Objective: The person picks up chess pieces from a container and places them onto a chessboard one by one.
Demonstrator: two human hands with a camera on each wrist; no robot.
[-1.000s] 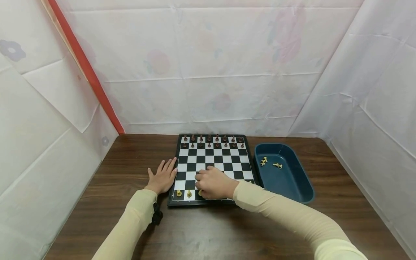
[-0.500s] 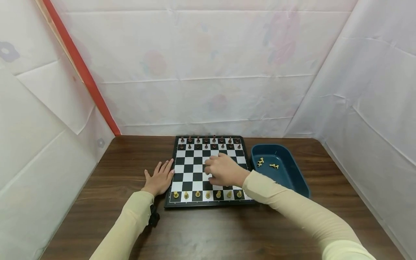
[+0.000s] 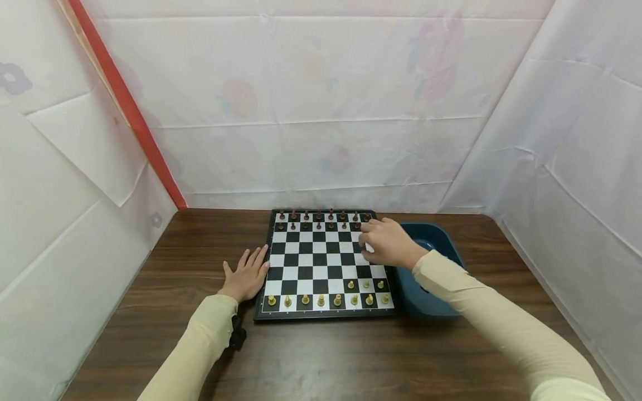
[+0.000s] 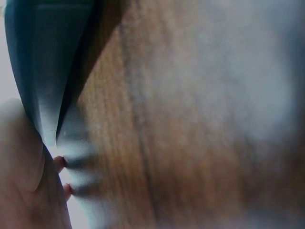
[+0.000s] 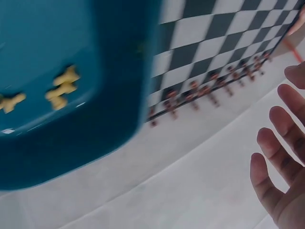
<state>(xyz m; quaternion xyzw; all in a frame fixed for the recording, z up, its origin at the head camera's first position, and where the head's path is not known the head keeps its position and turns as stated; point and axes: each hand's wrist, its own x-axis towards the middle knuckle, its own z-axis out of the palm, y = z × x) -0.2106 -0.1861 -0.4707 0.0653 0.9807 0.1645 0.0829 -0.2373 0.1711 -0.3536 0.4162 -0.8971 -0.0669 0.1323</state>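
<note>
A black-and-white chessboard (image 3: 305,273) lies in the middle of the table. Yellow chess pieces (image 3: 321,301) stand along its near row, and three yellow pawns (image 3: 366,284) stand ahead of them at the right. My left hand (image 3: 244,275) rests spread on the table, fingertips at the board's left edge; the left wrist view is blurred. Over the board's far right part hovers my right hand (image 3: 388,244), its loosely bent fingers (image 5: 284,121) holding nothing. Beside the board is a blue tray (image 3: 428,301), partly covered by my right arm. Several yellow pieces (image 5: 62,88) lie in it.
Dark red-brown chess pieces (image 3: 318,218) fill the two far rows of the board. The brown wooden table (image 3: 200,239) is bounded by white sheeting (image 3: 321,139) at the back and both sides. A red strip (image 3: 127,106) runs up the left corner.
My right hand has moved from the near rows up and right toward the tray, uncovering the near yellow pieces. My left hand stays at the board's left edge.
</note>
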